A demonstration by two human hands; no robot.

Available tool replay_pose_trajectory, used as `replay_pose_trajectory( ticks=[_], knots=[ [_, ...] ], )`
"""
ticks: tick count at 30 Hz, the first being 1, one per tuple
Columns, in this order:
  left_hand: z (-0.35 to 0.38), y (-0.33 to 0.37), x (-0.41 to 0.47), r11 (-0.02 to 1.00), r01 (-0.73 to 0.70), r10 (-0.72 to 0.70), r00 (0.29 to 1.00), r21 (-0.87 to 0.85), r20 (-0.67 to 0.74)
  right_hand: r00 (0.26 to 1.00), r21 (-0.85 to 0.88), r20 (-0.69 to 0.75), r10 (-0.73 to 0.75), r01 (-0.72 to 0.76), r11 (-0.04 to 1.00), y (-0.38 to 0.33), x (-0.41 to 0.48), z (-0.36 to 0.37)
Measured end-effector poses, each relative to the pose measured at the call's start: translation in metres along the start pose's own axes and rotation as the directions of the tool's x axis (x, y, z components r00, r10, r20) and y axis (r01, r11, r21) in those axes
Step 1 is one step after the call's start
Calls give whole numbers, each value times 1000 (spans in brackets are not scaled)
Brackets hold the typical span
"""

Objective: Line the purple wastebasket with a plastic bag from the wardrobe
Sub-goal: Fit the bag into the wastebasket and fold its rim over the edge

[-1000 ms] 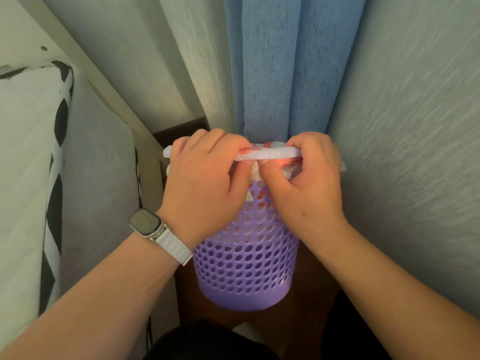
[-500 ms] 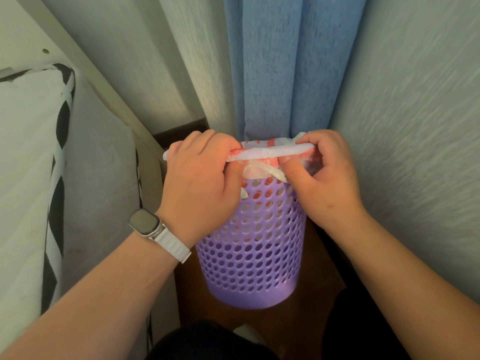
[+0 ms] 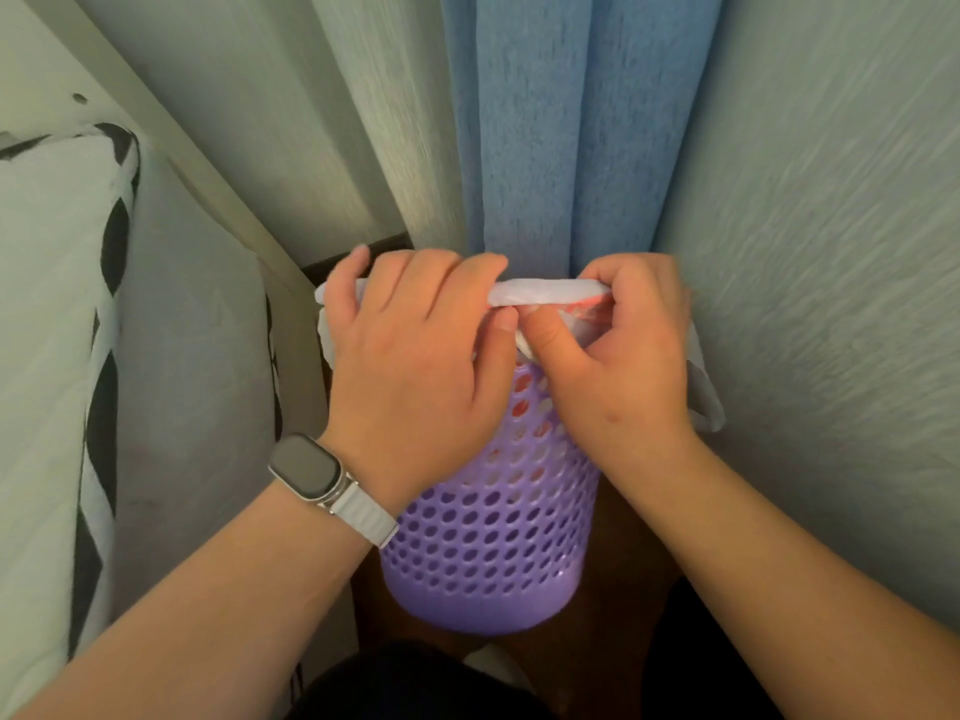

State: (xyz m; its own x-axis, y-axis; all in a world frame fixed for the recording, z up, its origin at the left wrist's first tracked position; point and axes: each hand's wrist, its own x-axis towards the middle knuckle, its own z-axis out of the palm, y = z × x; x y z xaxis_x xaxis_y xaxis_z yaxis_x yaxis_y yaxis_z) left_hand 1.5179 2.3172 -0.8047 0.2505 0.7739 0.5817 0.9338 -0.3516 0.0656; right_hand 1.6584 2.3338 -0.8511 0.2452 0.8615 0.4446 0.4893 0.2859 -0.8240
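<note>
Purple wastebasket stands on the dark floor, wedged between bed and wall, curtain behind. Light, stiff, perforated. Left hand and right hand each have their grip clamped on the plastic bag at the rim. Film thin, slippery, probably tears easily; hold the folded edge, not the loose handle.
</note>
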Motion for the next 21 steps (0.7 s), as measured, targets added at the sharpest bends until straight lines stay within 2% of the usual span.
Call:
replay_pose_trajectory(
  ticks=[8,14,19,21],
  knots=[
    [3,-11,2,998,58,-58,998,-13,28,996,7,85,-13,12,1000,3,-3,0],
    [4,-20,4,990,95,-91,995,-104,39,999,40,28,-35,34,999,24,7,-7],
    [6,-18,3,983,98,-97,995,-156,14,993,230,26,111,-114,966,27,5,-3],
    [5,-17,3,981,101,-101,995,-168,6,990,222,26,138,-140,965,24,3,-2]
  ],
)
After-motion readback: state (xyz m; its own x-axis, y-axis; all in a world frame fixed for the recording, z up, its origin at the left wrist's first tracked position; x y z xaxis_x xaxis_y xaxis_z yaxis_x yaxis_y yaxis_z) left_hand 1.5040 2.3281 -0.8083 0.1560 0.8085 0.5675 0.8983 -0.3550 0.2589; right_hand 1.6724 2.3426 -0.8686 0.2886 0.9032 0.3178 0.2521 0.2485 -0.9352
